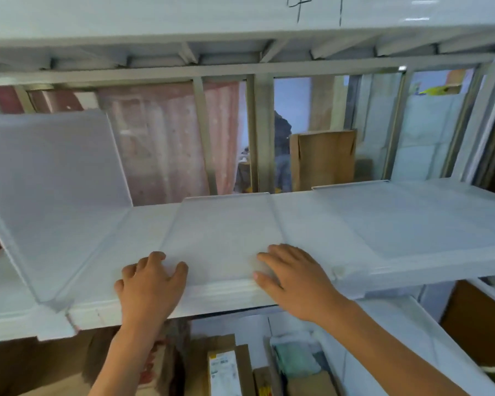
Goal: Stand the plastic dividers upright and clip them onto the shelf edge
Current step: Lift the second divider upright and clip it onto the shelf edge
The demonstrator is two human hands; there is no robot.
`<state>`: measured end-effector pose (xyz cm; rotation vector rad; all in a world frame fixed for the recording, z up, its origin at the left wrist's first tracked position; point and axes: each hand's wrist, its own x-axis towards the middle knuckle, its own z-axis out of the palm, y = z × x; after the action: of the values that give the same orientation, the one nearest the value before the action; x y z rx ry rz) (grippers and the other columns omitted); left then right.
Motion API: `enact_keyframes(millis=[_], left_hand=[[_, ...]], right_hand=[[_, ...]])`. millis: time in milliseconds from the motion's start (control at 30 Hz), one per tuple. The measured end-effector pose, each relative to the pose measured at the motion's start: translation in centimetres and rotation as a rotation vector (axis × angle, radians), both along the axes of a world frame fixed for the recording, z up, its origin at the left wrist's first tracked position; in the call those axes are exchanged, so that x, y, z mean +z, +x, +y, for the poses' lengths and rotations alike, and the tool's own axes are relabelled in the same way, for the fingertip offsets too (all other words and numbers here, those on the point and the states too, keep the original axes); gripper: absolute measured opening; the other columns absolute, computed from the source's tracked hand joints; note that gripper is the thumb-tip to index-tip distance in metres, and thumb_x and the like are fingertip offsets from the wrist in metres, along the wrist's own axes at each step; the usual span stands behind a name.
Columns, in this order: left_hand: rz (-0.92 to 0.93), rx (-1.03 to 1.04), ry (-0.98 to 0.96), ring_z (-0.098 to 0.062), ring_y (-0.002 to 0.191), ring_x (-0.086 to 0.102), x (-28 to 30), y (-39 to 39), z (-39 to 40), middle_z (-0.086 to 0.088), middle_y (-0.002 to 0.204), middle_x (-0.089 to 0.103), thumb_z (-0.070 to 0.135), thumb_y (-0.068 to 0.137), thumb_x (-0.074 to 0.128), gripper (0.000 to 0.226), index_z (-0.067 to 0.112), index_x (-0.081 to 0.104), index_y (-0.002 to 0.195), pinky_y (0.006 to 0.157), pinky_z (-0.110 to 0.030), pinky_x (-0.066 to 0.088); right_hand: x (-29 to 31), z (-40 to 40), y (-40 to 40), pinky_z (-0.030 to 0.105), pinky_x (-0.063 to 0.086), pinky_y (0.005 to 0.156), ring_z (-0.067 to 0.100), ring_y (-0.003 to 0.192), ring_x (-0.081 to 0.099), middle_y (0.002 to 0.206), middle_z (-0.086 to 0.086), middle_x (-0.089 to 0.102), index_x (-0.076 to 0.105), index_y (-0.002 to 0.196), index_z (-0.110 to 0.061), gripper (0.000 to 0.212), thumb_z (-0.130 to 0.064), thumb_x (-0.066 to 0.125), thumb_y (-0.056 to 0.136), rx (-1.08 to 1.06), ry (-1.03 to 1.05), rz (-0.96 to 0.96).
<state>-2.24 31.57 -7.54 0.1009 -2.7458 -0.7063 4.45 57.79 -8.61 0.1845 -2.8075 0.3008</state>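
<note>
Hands [152, 281] on flat translucent divider [220, 238], another divider upright [49, 190]

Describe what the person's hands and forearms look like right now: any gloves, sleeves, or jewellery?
Both are bare. The left hand and right hand wear no gloves, and no rings, watch or wristband show. Both forearms are uncovered all the way to the bottom of the frame, with no sleeve edge in view. No tape, markings or cables appear on either arm.
</note>
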Motion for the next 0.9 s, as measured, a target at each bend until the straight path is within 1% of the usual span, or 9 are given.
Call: enact_keyframes(millis=[133,233,300,400,467,567,667,733,900], left_hand=[[-0.043,0.006,0.338,-0.038,0.125,0.051,1.5,-0.4,0.5,-0.012,0.137,0.059,0.043,0.094,0.059,0.046,0.02,0.055,0.134,0.105,-0.05,0.04],[0.072,-0.061,0.668,-0.03,0.116,0.06,3.2,-0.5,0.0,-0.009,0.136,0.059,0.019,0.09,0.069,0.046,0.018,0.057,0.134,0.099,-0.046,0.048],[0.166,-0.124,0.841,-0.028,0.107,0.063,4.7,-0.3,0.2,-0.008,0.133,0.06,0.006,0.087,0.069,0.049,0.017,0.058,0.133,0.088,-0.039,0.053],[0.28,-0.285,1.032,-0.029,0.108,0.067,7.9,0.1,2.4,-0.009,0.13,0.061,0.005,0.088,0.069,0.048,0.018,0.058,0.134,0.076,-0.032,0.056],[0.3,-0.478,1.103,-0.028,0.108,0.069,10.0,0.9,5.0,-0.011,0.133,0.06,0.013,0.091,0.071,0.049,0.018,0.054,0.137,0.084,-0.038,0.059],[0.285,-0.808,0.99,-0.021,0.122,0.064,12.2,2.1,9.9,0.001,0.152,0.046,0.026,0.09,0.075,0.07,0.029,0.038,0.15,0.098,-0.05,0.055],[0.248,-0.991,0.783,-0.013,0.148,0.032,13.4,3.1,15.7,0.01,0.17,0.011,0.032,0.088,0.079,0.102,0.043,0.007,0.159,0.114,-0.046,0.041],[0.305,-1.02,0.635,-0.004,0.151,0.014,13.5,3.5,19.3,0.01,0.171,-0.002,0.031,0.089,0.078,0.112,0.036,-0.007,0.161,0.122,-0.041,0.027],[0.32,-1.026,0.619,-0.011,0.155,0.007,13.0,3.2,24.6,0.01,0.17,0.001,0.007,0.086,0.066,0.105,0.025,-0.003,0.163,0.125,-0.046,0.019]], right_hand=[[0.1,0.2,0.5,0.041,0.029,0.116,0.027,0.134,0.039,0.144,-0.002,0.047,0.042,0.141,-0.031,0.062,-0.068,0.023,0.095,0.023,0.068,0.016],[0.6,0.4,1.0,0.04,0.022,0.119,0.026,0.145,0.027,0.158,0.0,0.034,0.031,0.15,-0.032,0.066,-0.068,0.027,0.095,0.059,0.012,-0.032],[1.1,1.0,1.3,0.041,0.028,0.116,0.023,0.147,0.026,0.161,-0.003,0.03,0.025,0.153,-0.035,0.065,-0.064,0.032,0.096,0.072,-0.039,-0.034],[2.2,2.6,1.5,0.045,0.053,0.09,0.026,0.125,0.051,0.142,0.0,0.05,0.035,0.147,-0.031,0.053,-0.04,0.044,0.096,0.066,0.005,0.074],[2.8,4.1,1.7,0.039,0.053,0.067,0.028,0.098,0.062,0.113,0.003,0.061,0.041,0.139,-0.029,0.047,-0.033,0.046,0.093,0.031,0.082,0.175],[3.7,7.0,2.2,0.035,0.043,0.056,0.035,0.072,0.064,0.086,0.006,0.069,0.039,0.138,-0.027,0.043,-0.033,0.042,0.096,-0.03,0.128,0.21],[4.7,8.8,2.5,0.038,0.048,0.055,0.027,0.058,0.056,0.069,0.004,0.061,0.043,0.127,-0.02,0.031,-0.031,0.04,0.098,-0.004,0.08,0.198],[5.6,9.3,2.5,0.036,0.044,0.055,0.023,0.051,0.046,0.058,-0.001,0.047,0.048,0.107,-0.016,0.017,-0.028,0.041,0.096,0.011,0.068,0.233],[7.5,11.6,2.8,0.038,0.051,0.064,0.024,0.06,0.062,0.064,0.004,0.065,0.054,0.108,-0.016,0.02,-0.032,0.045,0.099,0.0,-0.181,0.195]])
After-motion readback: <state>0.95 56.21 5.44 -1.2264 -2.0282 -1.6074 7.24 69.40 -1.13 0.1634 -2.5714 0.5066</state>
